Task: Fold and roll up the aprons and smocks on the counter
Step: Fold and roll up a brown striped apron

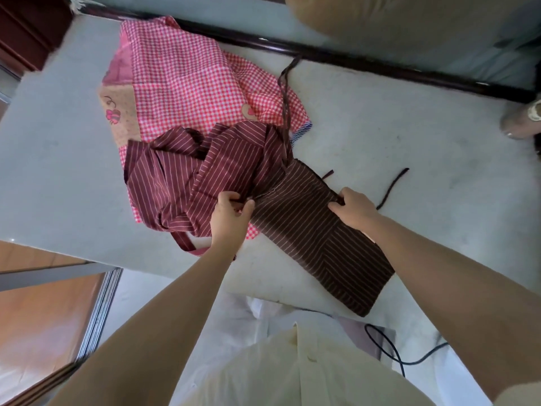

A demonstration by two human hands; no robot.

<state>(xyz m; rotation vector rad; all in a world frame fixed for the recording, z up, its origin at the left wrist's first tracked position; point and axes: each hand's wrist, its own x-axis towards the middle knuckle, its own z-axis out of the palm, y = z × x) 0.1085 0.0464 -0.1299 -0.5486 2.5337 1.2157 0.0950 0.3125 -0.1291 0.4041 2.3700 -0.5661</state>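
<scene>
1. Two forearms (pixel 164 312) reach from the near side over the bench (pixel 439 136).
2. Far left, a gingham smock (pixel 181 71) lies spread, with a crumpled maroon apron (pixel 187 177) on top of it.
3. Left hand (pixel 231 213): its fingers are curled and pinch the left edge of the brown apron (pixel 319 244), where it meets the maroon one.
4. That brown apron lies as a long folded strip, running from between the hands to the near bench edge.
5. Right hand (pixel 355 206): its fingers are curled over the strip's right edge, gripping it. A loose tie (pixel 392 186) lies just beyond.
6. Folding seems in hand, rolling not yet begun. The next move probably calls for tucking the ties in, squaring both edges, then rolling tightly.
</scene>
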